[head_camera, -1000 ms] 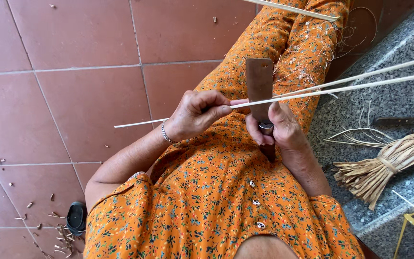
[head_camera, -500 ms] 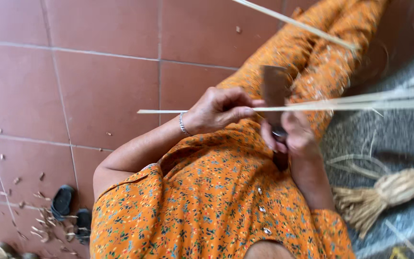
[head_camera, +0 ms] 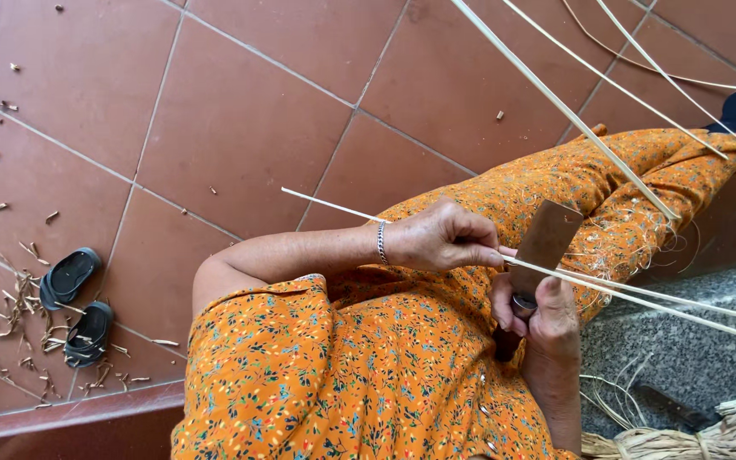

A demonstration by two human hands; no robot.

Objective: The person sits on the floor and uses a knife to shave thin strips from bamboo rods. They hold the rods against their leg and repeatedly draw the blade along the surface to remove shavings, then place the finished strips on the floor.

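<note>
I am pinching a thin pale strip (head_camera: pixel 402 223) between the thumb and fingers of my left hand (head_camera: pixel 445 238), which is curling shut around it above my lap; a silver bracelet (head_camera: pixel 381 244) is sitting on that wrist. My right hand (head_camera: pixel 538 319) is clenching the handle of a knife (head_camera: pixel 545 243), its broad flat blade pointing up and away from me, and the strip is crossing the blade's lower edge just where my two hands are meeting. From there the strip is running out to the right as two split lengths over a grey stone step (head_camera: pixel 683 341), while its other end is sticking out to the left past my wrist. I am wearing an orange flowered dress (head_camera: pixel 368 375), and fine curly shavings are lying on the cloth by my knee. More long strips (head_camera: pixel 572 115) are leaning across the upper right. A bundle of straw (head_camera: pixel 700 439) is resting on the step at the lower right. Out on the red tiled floor (head_camera: pixel 240 111), a pair of dark sandals (head_camera: pixel 74 302) is lying among scattered cut bits at the left.
</note>
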